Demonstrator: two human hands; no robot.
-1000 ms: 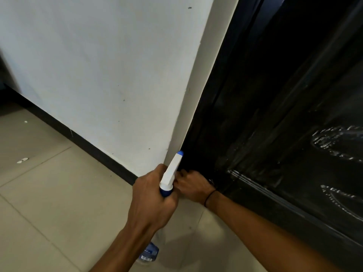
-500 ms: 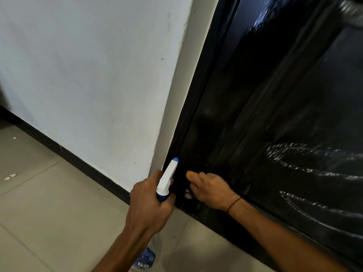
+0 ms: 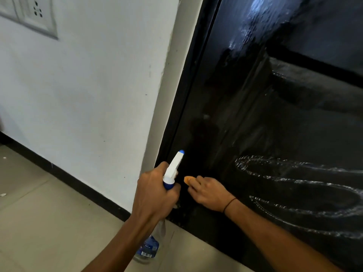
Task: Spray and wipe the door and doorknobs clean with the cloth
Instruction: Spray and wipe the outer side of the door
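Wet black door (image 3: pixel 275 124) (white wall (image 3: pixel 88 95) beside): left hand (image 3: pixel 155 191) grips spray bottle (image 3: pixel 172 171), right hand (image 3: pixel 208 193) pinches orange cloth (image 3: pixel 188 179)

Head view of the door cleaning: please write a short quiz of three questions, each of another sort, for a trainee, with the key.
1. True or false: the left hand grips the spray bottle.
2. The right hand holds an orange cloth against: A) the white wall, B) the black door, C) the floor.
3. Fill in: the wet streaks on the door lie to the ____ of the right hand.

Key: 1 true; 2 B; 3 right.
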